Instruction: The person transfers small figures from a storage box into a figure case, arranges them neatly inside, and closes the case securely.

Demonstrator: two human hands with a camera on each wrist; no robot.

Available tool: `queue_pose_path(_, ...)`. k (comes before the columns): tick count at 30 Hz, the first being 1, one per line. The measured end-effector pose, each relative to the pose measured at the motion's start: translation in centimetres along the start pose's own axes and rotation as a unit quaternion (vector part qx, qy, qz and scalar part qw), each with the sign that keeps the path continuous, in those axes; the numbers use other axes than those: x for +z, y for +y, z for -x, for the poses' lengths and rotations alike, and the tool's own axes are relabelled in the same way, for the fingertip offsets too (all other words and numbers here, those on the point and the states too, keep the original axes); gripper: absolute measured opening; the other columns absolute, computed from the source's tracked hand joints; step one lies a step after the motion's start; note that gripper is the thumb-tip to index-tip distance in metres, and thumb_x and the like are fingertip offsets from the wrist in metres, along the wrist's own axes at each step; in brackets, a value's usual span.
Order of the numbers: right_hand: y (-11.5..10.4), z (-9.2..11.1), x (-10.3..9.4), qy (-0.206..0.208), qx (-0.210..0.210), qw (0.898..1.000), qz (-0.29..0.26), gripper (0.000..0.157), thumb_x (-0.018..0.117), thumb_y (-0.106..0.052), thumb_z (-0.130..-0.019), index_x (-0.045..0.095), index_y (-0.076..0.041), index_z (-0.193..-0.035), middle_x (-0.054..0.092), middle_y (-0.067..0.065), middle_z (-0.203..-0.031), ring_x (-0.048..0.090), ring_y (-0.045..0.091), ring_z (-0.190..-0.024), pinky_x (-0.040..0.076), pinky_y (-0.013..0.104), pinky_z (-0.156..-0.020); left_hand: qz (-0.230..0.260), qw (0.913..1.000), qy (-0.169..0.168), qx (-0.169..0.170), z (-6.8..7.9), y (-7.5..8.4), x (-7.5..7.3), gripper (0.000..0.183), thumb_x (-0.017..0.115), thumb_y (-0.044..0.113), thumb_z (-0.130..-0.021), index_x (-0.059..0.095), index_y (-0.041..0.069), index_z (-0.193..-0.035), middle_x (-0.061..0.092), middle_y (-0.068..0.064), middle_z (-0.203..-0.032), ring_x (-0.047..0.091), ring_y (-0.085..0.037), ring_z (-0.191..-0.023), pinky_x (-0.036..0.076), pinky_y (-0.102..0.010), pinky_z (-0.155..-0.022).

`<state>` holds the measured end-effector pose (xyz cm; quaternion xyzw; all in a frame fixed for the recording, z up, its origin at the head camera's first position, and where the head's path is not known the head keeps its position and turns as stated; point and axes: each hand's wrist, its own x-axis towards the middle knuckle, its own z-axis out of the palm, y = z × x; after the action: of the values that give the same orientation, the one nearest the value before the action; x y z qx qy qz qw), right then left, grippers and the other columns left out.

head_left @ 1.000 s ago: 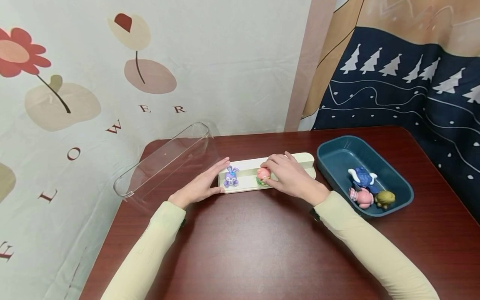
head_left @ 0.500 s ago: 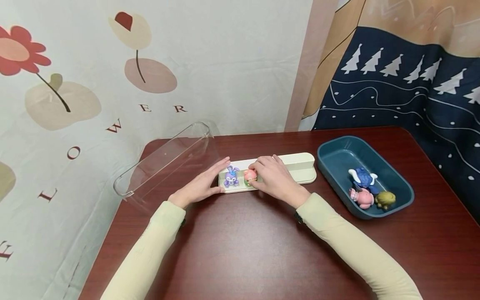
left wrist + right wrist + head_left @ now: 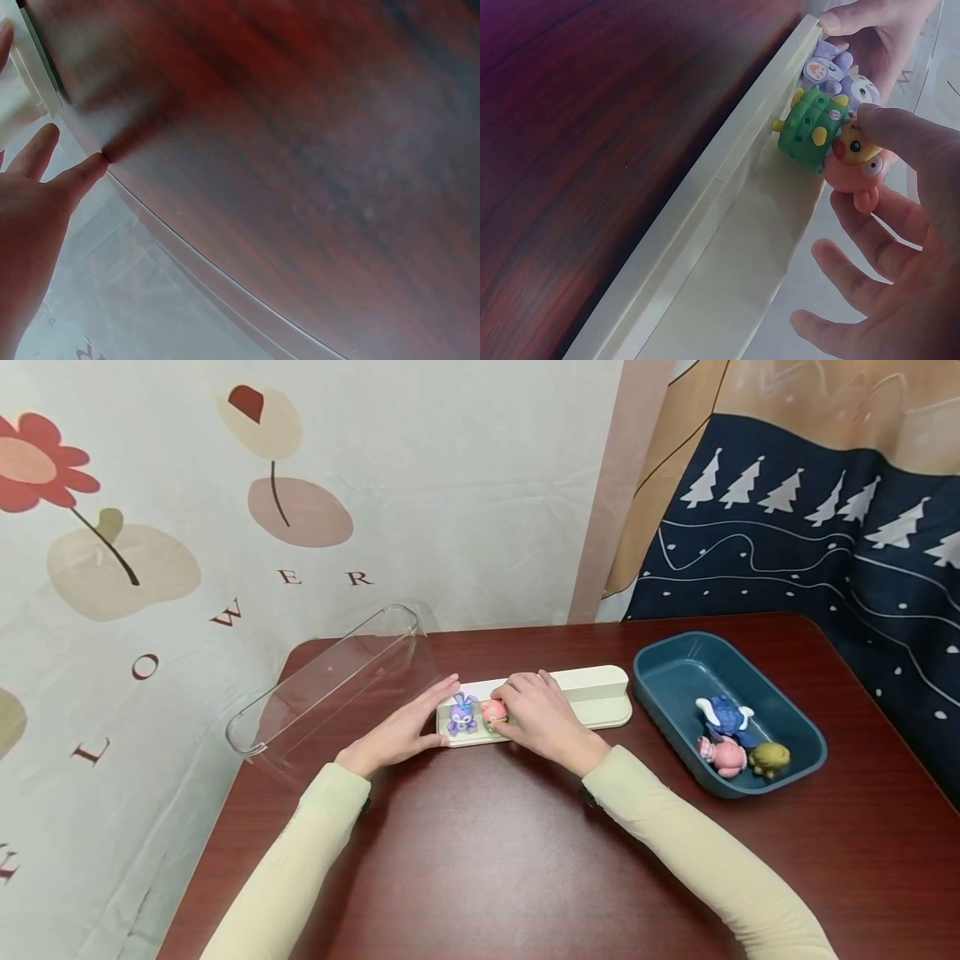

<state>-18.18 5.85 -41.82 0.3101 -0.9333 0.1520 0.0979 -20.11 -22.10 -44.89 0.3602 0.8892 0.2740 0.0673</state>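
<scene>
White tray (image 3: 598,695), two hands at it
At the tray's left end the left hand (image 3: 397,732) is spread, probably for steadiness; inside, the right hand (image 3: 543,718) pinches the pink toy (image 3: 492,711), likely for control, beside the purple toy (image 3: 462,717).

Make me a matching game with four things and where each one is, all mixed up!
1. Small purple rabbit-eared figure
2. Small pink-headed, green-bodied figure
3. Clear oblong plastic cover
4. Small olive-green figure

A. In the rounded teal bin
B. At the left end of the long cream tray
C. Pinched by the right hand
D. Left of the left hand

Pairs: 1-B, 2-C, 3-D, 4-A
</scene>
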Motion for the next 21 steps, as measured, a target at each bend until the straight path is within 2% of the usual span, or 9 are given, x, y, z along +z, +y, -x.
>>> queue_pose_path(9,-0.44,-0.24,0.14,-0.003,0.002,1.000,0.015,0.033,0.079,-0.036,-0.092,0.074,-0.012,-0.115,0.069,0.006,-0.115,0.058,0.030,-0.123,0.036,0.061,-0.112,0.001,1.0000,0.001,0.001,-0.01,-0.15,0.08,0.091,0.082,0.009,-0.090,0.028,0.008,-0.164,0.022,-0.013,-0.171,0.020,-0.024,-0.157,0.026,-0.047,-0.122)
queue_pose_path(14,-0.55,-0.21,0.28,0.004,-0.005,1.000,0.021,0.035,0.080,-0.037,-0.092,0.074,-0.013,-0.117,0.069,0.006,-0.117,0.058,0.030,-0.123,0.039,0.062,-0.110,0.002,1.0000,0.001,-0.001,0.02,-0.07,0.08,0.091,0.082,0.008,-0.090,0.029,0.008,-0.163,0.021,-0.009,-0.172,0.021,-0.024,-0.156,0.026,-0.047,-0.122)
queue_pose_path(18,-0.57,-0.16,0.30,-0.005,-0.008,1.000,0.020,0.041,0.081,-0.038,-0.091,0.072,-0.014,-0.122,0.068,0.006,-0.119,0.058,0.031,-0.125,0.039,0.063,-0.110,0.001,1.0000,0.000,-0.002,0.04,0.01,0.07,0.090,0.082,0.008,-0.089,0.029,0.008,-0.163,0.021,-0.008,-0.172,0.021,-0.025,-0.156,0.026,-0.047,-0.122)
queue_pose_path(21,-0.53,-0.13,0.10,-0.027,-0.002,0.999,0.019,0.050,0.082,-0.042,-0.089,0.068,-0.014,-0.129,0.066,0.007,-0.122,0.055,0.032,-0.127,0.036,0.064,-0.111,0.002,1.0000,0.001,0.000,0.04,0.07,0.03,0.091,0.082,0.008,-0.089,0.029,0.008,-0.163,0.022,-0.010,-0.171,0.021,-0.025,-0.156,0.027,-0.048,-0.122)
